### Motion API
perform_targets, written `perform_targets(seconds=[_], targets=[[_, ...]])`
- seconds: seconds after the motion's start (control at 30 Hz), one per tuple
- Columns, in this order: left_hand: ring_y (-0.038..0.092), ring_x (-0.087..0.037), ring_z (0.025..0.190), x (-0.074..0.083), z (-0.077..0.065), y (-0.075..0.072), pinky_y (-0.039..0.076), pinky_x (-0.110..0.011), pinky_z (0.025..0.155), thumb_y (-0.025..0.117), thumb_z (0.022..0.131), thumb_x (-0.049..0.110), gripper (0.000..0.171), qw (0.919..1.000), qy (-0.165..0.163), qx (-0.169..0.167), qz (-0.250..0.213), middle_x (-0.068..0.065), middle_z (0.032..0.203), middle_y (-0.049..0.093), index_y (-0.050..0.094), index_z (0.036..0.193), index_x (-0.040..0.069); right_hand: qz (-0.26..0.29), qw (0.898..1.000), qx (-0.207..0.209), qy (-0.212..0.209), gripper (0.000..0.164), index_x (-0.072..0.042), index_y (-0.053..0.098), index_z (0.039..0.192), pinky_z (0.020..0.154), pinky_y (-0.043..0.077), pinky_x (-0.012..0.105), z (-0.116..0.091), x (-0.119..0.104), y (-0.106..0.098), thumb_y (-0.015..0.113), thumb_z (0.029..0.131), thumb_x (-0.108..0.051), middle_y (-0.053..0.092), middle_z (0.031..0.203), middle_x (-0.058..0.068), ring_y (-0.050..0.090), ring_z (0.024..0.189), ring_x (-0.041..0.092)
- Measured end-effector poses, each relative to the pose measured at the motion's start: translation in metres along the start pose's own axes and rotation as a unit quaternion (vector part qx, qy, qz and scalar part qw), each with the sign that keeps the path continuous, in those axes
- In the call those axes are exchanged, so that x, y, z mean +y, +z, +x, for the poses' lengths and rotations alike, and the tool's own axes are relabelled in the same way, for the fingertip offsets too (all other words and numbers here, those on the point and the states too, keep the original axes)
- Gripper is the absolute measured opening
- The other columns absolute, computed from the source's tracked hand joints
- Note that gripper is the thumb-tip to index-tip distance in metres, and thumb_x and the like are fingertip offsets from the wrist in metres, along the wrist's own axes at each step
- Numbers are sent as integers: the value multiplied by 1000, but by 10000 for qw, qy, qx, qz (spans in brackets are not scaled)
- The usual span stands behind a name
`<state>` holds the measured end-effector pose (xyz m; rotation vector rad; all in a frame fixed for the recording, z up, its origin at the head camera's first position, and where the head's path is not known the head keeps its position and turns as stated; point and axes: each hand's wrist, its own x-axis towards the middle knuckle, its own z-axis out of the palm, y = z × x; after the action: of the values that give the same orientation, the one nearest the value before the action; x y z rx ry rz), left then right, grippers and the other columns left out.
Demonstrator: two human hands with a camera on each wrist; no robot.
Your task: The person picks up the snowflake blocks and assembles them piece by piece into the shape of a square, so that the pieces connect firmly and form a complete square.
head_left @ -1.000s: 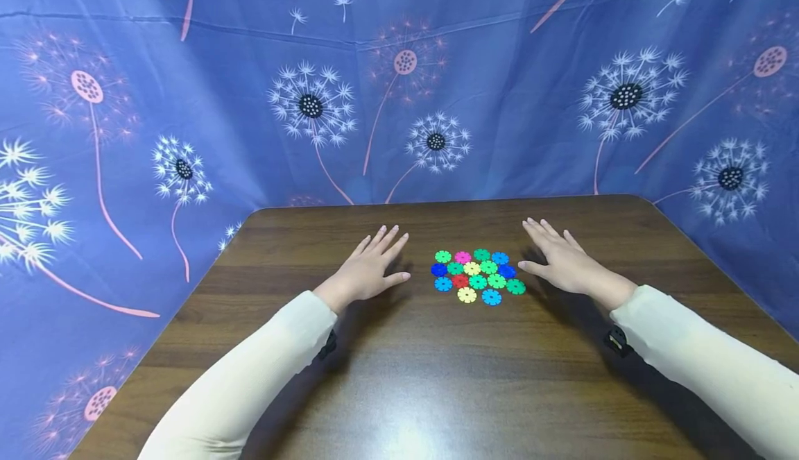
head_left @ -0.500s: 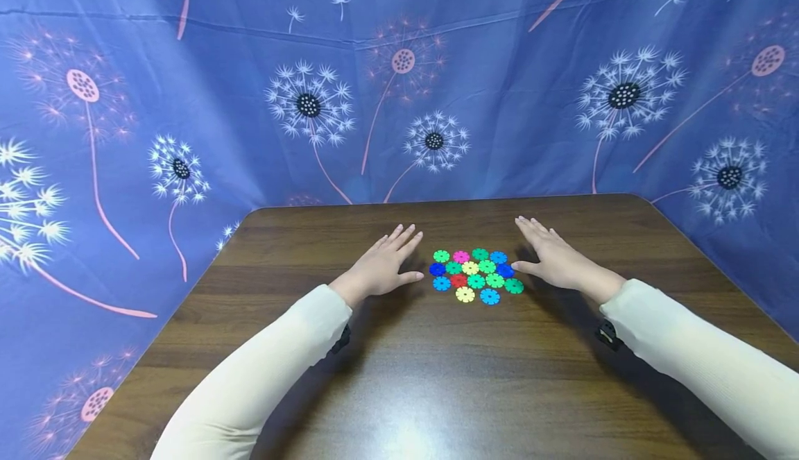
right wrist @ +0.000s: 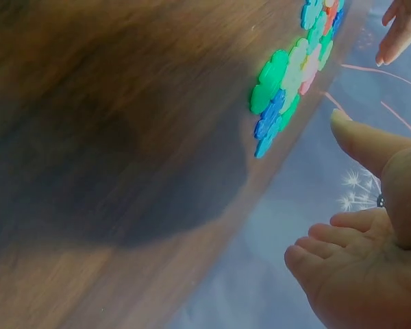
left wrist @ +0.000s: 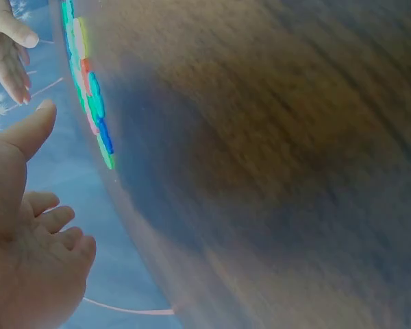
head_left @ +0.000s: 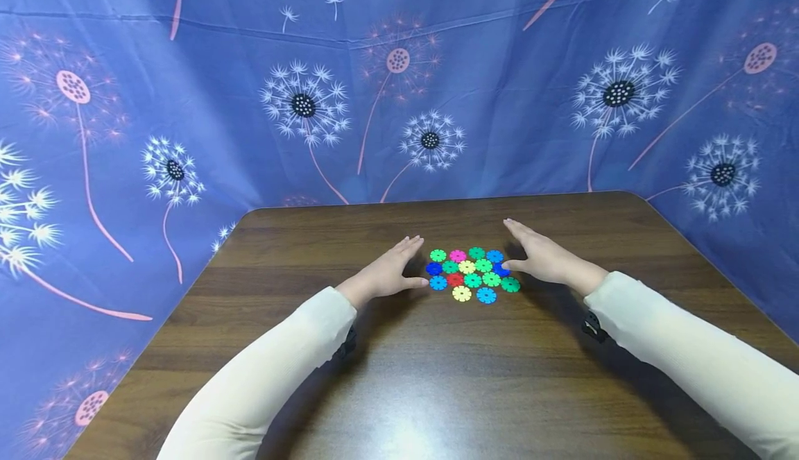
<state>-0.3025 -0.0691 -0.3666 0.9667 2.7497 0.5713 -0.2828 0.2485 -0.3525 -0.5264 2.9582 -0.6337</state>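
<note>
At the left, the left hand (head_left: 390, 271) is held above the worktop (head_left: 281, 252), fingers extended and thumb set apart from them; it grips nothing. Its thumb tip ends just beside the light blue disc (head_left: 438, 282) at the left edge of the group.

At centre, the coloured notched discs (head_left: 473, 280) lie flat on the worktop, between the two hands: to the right of the left hand, to the left of the right hand (head_left: 552, 257). In the head view the group is longer from side to side than front to back, so its long axis runs from one hand toward the other.

At the right, the right hand is likewise extended, holding nothing. Its thumb tip overlaps the dark blue disc (head_left: 501, 270) in the head view, making it apparently the nearer hand; the right wrist view shows no contact with the discs.

Changes against the frame one second ago: the left hand stands closer to the group, its fingers now seen more edge-on; the disc arrangement appears unaltered; the right hand has also come inward.
</note>
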Motion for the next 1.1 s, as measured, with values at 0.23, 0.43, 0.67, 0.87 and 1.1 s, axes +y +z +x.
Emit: perform_targets(seconds=[0.23, 0.43, 0.67, 0.87, 1.1], targets=[[18, -25, 149, 0, 4, 5, 20, -43, 120, 67, 92, 34, 82, 9984, -221, -8, -511, -8, 161, 21, 20, 155, 11, -49, 10000, 39, 11, 81, 3, 18, 152, 110, 28, 61, 11, -2, 6, 67, 92, -21, 23, 155, 29, 28, 139, 47], [28, -25, 146, 2, 4, 18, 26, -41, 118, 70, 90, 31, 78, 9967, -261, 96, -767, -8, 158, 31, 28, 152, 9, 11, 9998, 186, -81, 69, 7, 33, 146, 106, 35, 59, 17, 1, 13, 68, 90, -14, 36, 148, 31, 37, 134, 47], [29, -27, 145, 5, 4, 31, 27, -43, 117, 70, 90, 28, 75, 9928, -419, 185, -1107, -10, 156, 34, 31, 151, 9, 358, 9991, 213, 67, 54, 9, 47, 137, 102, 41, 57, 21, 7, 21, 67, 91, -11, 50, 137, 30, 46, 127, 46], [33, -26, 144, 8, 9, 32, 29, -41, 117, 71, 89, 26, 72, 9919, -420, 367, -1141, -9, 154, 38, 35, 150, 10, 678, 9970, 331, 185, 44, 11, 55, 127, 94, 49, 52, 29, 10, 22, 67, 90, -10, 60, 124, 29, 58, 113, 42], [40, -25, 139, 9, 15, 32, 34, -40, 114, 72, 88, 26, 67, 9921, -486, 414, -1075, -8, 150, 44, 41, 147, 13, 716, 9963, 401, 261, 40, 13, 60, 119, 89, 51, 48, 35, 6, 21, 69, 88, -11, 65, 113, 28, 61, 103, 38]])
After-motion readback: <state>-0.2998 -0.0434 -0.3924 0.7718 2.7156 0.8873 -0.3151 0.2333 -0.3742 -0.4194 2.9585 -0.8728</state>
